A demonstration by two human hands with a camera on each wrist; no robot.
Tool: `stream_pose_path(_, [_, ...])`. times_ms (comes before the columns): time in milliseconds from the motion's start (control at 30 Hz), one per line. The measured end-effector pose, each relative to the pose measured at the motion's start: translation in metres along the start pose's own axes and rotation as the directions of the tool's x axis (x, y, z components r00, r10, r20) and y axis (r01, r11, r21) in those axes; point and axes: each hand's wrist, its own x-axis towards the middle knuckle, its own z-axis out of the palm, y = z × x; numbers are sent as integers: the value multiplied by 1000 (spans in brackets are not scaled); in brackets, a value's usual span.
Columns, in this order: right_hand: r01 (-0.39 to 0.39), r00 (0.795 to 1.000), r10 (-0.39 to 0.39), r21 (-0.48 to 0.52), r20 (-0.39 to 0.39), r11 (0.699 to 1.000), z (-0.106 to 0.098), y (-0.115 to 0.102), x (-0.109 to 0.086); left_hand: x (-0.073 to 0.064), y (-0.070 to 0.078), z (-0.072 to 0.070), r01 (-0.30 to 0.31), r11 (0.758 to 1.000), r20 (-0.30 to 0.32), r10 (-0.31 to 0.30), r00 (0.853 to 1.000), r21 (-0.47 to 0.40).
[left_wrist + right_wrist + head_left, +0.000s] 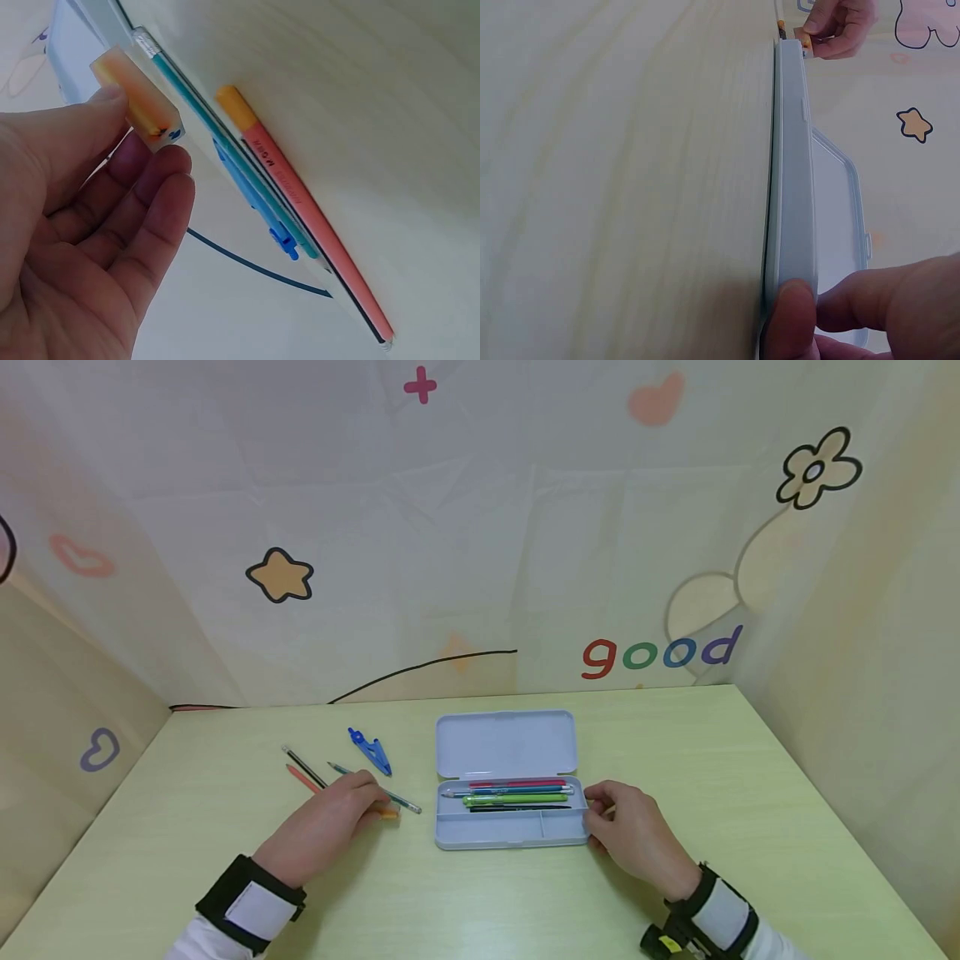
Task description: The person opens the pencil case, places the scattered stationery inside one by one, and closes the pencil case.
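Note:
Between thumb and fingers, my left hand [327, 821] pinches an orange, partly see-through block [139, 97] that looks like an eraser, with small blue marks at one end. It is over the table, left of an open pale blue-grey pencil case [489, 832]. My right hand [637, 833] grips the case's right end, its fingers at the front corner in the right wrist view. Inside the case's back compartment lie several pens and pencils, among them a green pen [517, 799]. The front compartments look bare. The case's lid [507, 743] is folded back.
Near the left hand lie a teal pencil [195, 101], a coral pencil with a yellow end [292, 195] and a dark striped pencil [303, 766]. Behind them is a blue compass-like tool [371, 752]. A printed curtain [465, 527] hangs along the table's back edge.

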Motion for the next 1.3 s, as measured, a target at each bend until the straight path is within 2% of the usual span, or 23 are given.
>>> stream_pose_path(200, [-4,1000,4,-3,2,1000,0,0,0,2,7,-5,-11,1000,-9,11,1000,8])
stream_pose_path(433, [-2,1000,2,-8,-3,1000,0,0,0,6,16,-10,-6,999,-15,5,1000,-34])
stream_pose_path(767, [-4,1000,4,-13,-6,1000,-1,0,0,12,27,-12,-67,995,-81,61,995,-69])
stream_pose_path(967, [-5,1000,5,-12,-8,1000,0,-1,0,19,36,-13,-62,996,-66,58,996,-61])
stream_pose_path(1300, [-2,1000,2,1,-11,1000,-1,0,0,35,53,-13,-113,990,-73,107,992,-82])
